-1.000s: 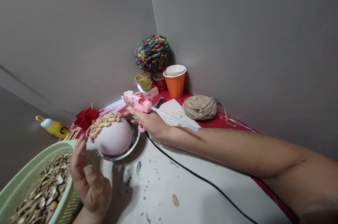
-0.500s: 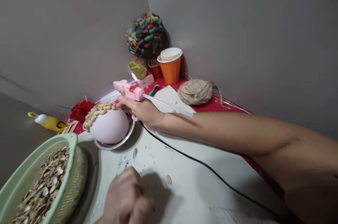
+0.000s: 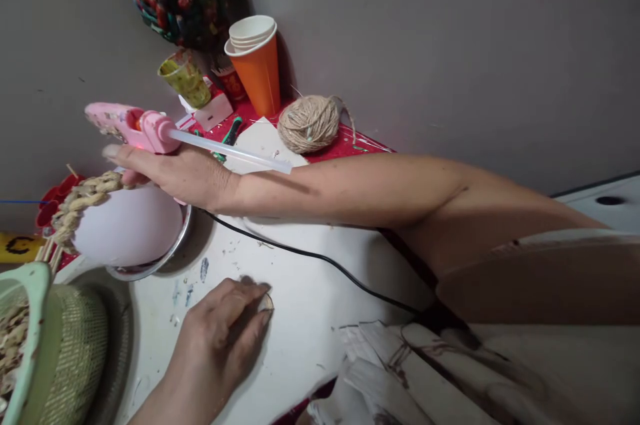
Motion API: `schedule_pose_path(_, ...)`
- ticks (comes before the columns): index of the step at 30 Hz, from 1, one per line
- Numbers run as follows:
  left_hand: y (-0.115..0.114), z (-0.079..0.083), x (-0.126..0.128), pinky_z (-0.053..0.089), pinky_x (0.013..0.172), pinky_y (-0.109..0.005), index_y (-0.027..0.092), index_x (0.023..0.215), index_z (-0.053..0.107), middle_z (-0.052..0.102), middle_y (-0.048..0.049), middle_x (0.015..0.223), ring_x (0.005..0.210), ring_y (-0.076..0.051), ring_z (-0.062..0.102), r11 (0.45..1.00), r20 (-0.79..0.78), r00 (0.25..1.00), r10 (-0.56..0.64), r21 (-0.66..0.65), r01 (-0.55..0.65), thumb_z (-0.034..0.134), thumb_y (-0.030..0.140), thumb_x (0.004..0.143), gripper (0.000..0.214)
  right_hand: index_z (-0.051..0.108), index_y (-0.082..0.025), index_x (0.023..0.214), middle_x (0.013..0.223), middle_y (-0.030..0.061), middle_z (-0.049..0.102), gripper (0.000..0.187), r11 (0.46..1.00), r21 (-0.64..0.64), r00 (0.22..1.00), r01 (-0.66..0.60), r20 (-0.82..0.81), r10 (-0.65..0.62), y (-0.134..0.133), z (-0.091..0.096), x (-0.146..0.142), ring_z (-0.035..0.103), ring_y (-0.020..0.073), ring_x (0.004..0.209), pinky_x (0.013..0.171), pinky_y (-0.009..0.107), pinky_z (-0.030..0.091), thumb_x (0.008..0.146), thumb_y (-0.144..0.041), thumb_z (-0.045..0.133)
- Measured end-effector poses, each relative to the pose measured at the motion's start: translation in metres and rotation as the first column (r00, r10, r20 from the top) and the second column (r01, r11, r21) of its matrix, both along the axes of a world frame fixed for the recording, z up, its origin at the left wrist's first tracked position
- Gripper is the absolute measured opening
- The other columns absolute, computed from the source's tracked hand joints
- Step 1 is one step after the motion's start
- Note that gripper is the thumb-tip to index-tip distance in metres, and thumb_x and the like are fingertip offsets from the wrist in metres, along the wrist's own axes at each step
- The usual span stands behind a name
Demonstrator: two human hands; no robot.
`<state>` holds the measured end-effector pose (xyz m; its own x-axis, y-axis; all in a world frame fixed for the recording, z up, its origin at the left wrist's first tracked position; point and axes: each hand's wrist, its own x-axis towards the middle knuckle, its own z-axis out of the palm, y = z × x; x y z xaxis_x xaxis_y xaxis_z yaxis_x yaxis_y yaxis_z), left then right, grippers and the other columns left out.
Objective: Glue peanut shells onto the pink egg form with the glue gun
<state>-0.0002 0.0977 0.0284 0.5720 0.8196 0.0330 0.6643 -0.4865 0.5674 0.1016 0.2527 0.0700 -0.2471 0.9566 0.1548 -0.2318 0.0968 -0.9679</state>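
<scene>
The right hand [image 3: 175, 175] wraps its grip around a pink glue gun [image 3: 133, 126], held just above the pale ball [image 3: 127, 225] in a metal bowl [image 3: 173, 255] at far left. The left hand [image 3: 220, 331] pinches a small shell [image 3: 265, 303] against the white desk [image 3: 310, 291], near centre. A black cord [image 3: 310, 255] runs between them.

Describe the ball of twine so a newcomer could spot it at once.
Start at the grey wall corner at the back of the table, where an orange cup stands with white cups stacked inside. Just right of that cup, on the red cloth, lies the ball of twine. It is the only tan, wound, stringy lump there, with a loose strand curling off its right side.
</scene>
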Motion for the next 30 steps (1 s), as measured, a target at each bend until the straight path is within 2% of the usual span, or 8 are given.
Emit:
schedule_pose_path(3, 0.001, -0.006, -0.002, 0.052, 0.075, -0.023, 0.024, 0.116, 0.062, 0.064, -0.0041, 0.095, 0.088, -0.013, 0.065, 0.998, 0.01, 1.0, -0.026, -0.061, 0.027, 0.056, 0.014, 0.091, 0.027, 0.064, -0.018, 0.073, 0.073, -0.005, 0.067, 0.039, 0.996, 0.081, 0.999, -0.033, -0.027, 0.035, 0.0, -0.002, 0.0, 0.065, 0.0114, 0.078, 0.086, 0.023, 0.054, 0.087, -0.054, 0.062)
schedule_pose_path(9, 0.003, -0.004, -0.004, 0.046, 0.073, -0.024, 0.022, 0.09, 0.057, 0.06, -0.0016, 0.089, 0.083, -0.012, 0.059, 0.981, 0.031, 0.999, -0.021, -0.193, 0.027, 0.053, 0.013, 0.092, 0.01, 0.064, -0.016, 0.066, 0.069, -0.0046, 0.066, 0.036, 0.998, 0.055, 1.0, -0.002, -0.011, 0.003, -0.006, 0.004, 0.008, 0.061, 0.009, 0.072, 0.079, 0.02, 0.052, 0.092, -0.041, 0.06)
schedule_pose_path(12, 0.003, -0.002, -0.005, 0.045, 0.072, -0.024, 0.022, 0.087, 0.055, 0.061, -0.001, 0.085, 0.079, -0.012, 0.058, 0.981, 0.055, 0.998, 0.003, -0.195, 0.008, 0.052, 0.013, 0.092, 0.011, 0.064, -0.015, 0.064, 0.069, -0.0035, 0.065, 0.035, 1.0, -0.004, 0.999, -0.014, -0.037, 0.013, -0.01, 0.007, 0.011, 0.061, 0.0092, 0.072, 0.08, 0.021, 0.051, 0.091, -0.038, 0.063)
schedule_pose_path(15, 0.001, 0.0, -0.006, 0.044, 0.067, -0.024, 0.021, 0.084, 0.054, 0.061, 0.0, 0.078, 0.071, -0.012, 0.056, 0.976, 0.041, 0.998, 0.053, -0.213, -0.043, 0.051, 0.015, 0.092, 0.011, 0.063, -0.015, 0.062, 0.068, -0.002, 0.064, 0.037, 0.999, -0.005, 0.993, -0.039, -0.113, 0.038, -0.011, 0.007, 0.01, 0.059, 0.0091, 0.068, 0.08, 0.024, 0.05, 0.091, -0.038, 0.061)
schedule_pose_path(17, 0.0, 0.002, -0.005, 0.044, 0.07, -0.024, 0.021, 0.088, 0.056, 0.064, -0.0016, 0.082, 0.074, -0.013, 0.058, 0.972, 0.021, 0.998, 0.055, -0.231, -0.049, 0.052, 0.015, 0.091, 0.008, 0.064, -0.015, 0.063, 0.069, -0.0001, 0.064, 0.037, 0.998, -0.009, 0.989, -0.055, -0.141, 0.054, -0.009, 0.004, 0.008, 0.059, 0.0102, 0.066, 0.078, 0.026, 0.05, 0.09, -0.04, 0.061)
schedule_pose_path(21, -0.003, 0.006, -0.003, 0.045, 0.076, -0.026, 0.019, 0.094, 0.061, 0.066, -0.006, 0.09, 0.084, -0.017, 0.06, 0.975, -0.048, 0.999, -0.009, -0.223, -0.002, 0.053, 0.011, 0.088, 0.013, 0.066, -0.015, 0.069, 0.072, 0.0035, 0.066, 0.035, 0.996, -0.068, 0.982, -0.065, -0.182, 0.052, -0.002, 0.002, 0.005, 0.061, 0.015, 0.071, 0.065, 0.027, 0.048, 0.085, -0.046, 0.064)
schedule_pose_path(27, -0.004, 0.006, -0.006, 0.045, 0.073, -0.025, 0.019, 0.094, 0.063, 0.067, -0.0049, 0.086, 0.08, -0.016, 0.06, 0.979, -0.093, 0.996, 0.019, -0.202, -0.037, 0.051, 0.007, 0.084, 0.02, 0.064, -0.016, 0.074, 0.068, 0.0009, 0.064, 0.023, 0.999, -0.045, 0.952, -0.026, -0.307, 0.011, 0.0, 0.009, 0.007, 0.06, 0.0118, 0.068, 0.061, 0.023, 0.046, 0.082, -0.037, 0.066)
schedule_pose_path(30, -0.003, 0.008, -0.008, 0.045, 0.075, -0.025, 0.019, 0.093, 0.064, 0.067, -0.0054, 0.088, 0.081, -0.016, 0.061, 0.982, -0.054, 0.997, 0.053, -0.18, -0.062, 0.05, 0.007, 0.085, 0.02, 0.065, -0.016, 0.08, 0.068, 0.0, 0.064, 0.026, 0.997, -0.072, 0.95, -0.035, -0.312, 0.011, -0.002, 0.01, 0.008, 0.059, 0.0114, 0.066, 0.059, 0.023, 0.044, 0.078, -0.041, 0.07)
